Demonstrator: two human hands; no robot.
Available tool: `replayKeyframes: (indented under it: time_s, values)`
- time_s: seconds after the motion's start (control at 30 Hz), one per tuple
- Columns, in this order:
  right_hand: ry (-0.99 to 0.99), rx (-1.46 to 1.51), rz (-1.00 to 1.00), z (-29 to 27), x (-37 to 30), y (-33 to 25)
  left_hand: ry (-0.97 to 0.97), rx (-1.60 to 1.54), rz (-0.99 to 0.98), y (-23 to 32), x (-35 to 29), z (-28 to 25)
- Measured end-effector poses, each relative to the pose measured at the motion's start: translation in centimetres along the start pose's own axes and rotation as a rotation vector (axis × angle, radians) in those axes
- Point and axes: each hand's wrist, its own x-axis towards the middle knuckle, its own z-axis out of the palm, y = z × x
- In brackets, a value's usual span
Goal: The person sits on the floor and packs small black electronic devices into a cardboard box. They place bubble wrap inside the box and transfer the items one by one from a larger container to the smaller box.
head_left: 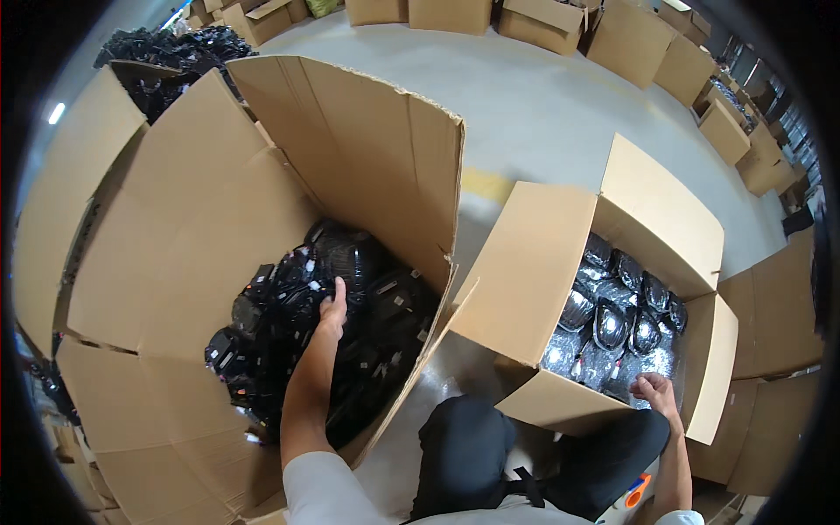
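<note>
My left hand (333,308) reaches deep into a large cardboard box (166,254) on the left. Its thumb points away from me and presses against a glossy black part (339,255) in clear wrap; the other fingers are mostly hidden, seemingly closed round its edge. Around it lies a heap of black plastic parts (262,306), some with small white tags or connectors. My right hand (656,391) hovers at the near edge of a smaller open box (547,262), fingers curled with nothing visible in them. Inside that box, wrapped black rounded parts (611,324) lie in rows on clear plastic.
The large box's tall flap (367,140) stands up between the two boxes. Between my knees and the right box sits an orange tape roll (637,492), low by my right leg. More cardboard boxes (451,13) line the far side, and black bagged material (179,52) is heaped at the far left.
</note>
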Motion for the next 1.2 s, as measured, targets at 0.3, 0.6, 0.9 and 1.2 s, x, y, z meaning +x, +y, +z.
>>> replayKeyframes:
  time_s: [0.3, 0.6, 0.9, 1.2]
  values:
    - [0.006, -0.062, 0.050, 0.7, 0.5, -1.5, -0.063, -0.332, -0.149, 6.2, -4.2, 3.1]
    - [-0.023, -0.131, 0.058, 1.1, -0.9, -3.0, -0.405, -0.698, -0.084, 6.1, -4.9, 4.7]
    - [0.002, -0.145, 0.035, 0.8, -0.8, -2.8, -0.372, -0.750, 0.088, 6.1, -6.0, 1.6]
    - [-0.026, -0.420, -0.286, 2.2, -1.4, -10.8, -0.701, -0.825, 0.448, 22.6, -25.1, -9.8]
